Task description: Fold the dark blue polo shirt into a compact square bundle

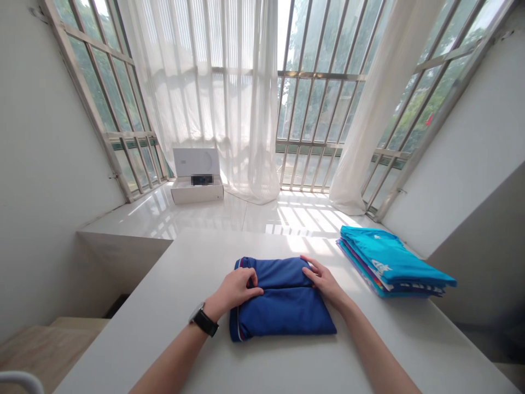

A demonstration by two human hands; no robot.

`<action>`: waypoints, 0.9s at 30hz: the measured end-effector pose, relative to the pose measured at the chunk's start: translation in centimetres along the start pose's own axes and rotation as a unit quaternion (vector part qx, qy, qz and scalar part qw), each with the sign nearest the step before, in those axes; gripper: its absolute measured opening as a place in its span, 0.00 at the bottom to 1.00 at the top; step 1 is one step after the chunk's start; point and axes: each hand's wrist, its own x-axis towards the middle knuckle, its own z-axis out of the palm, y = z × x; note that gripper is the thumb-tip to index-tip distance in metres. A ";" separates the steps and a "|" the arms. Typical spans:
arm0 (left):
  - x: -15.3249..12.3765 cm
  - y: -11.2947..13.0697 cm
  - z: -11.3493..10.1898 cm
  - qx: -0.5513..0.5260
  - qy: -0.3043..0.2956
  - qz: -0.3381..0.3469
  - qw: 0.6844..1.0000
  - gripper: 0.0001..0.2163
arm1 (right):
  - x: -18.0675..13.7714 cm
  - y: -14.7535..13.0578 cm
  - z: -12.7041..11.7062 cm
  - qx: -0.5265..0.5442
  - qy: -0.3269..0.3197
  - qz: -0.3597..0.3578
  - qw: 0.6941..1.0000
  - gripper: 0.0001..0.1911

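Observation:
A dark blue garment [287,314], folded into a flat rectangle, lies on the white table in front of me. A lengthwise seam or fold runs across its middle, and red and white trim edges its left end. My left hand [238,287], with a black-strapped watch [204,319] on the wrist, rests on the left part of the cloth. Its fingers are curled and the thumb is stretched out apart from them. At the far right corner, my right hand [324,279] lies against the garment with its fingers spread. Whether this is a shirt or trousers I cannot tell.
A stack of folded clothes [394,260], bright turquoise on top, sits near the right edge of the white table [180,273]. On the tiled window ledge stands an open white box [197,192] with something dark inside. Sheer curtains [246,109] hang before barred windows.

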 end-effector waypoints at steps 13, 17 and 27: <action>0.0 0.0 0.0 -0.010 0.004 0.003 1.000 0.12 | 0.8 1.2 -0.4 -0.047 0.070 -0.046 0.995 0.26; 0.0 -0.1 0.1 -0.011 0.005 0.001 1.000 0.12 | 0.6 1.1 -0.2 -0.163 0.102 -0.056 0.980 0.23; 0.0 -0.1 0.0 -0.012 0.004 -0.001 1.000 0.13 | 0.2 1.0 0.0 -0.310 0.133 -0.092 0.937 0.15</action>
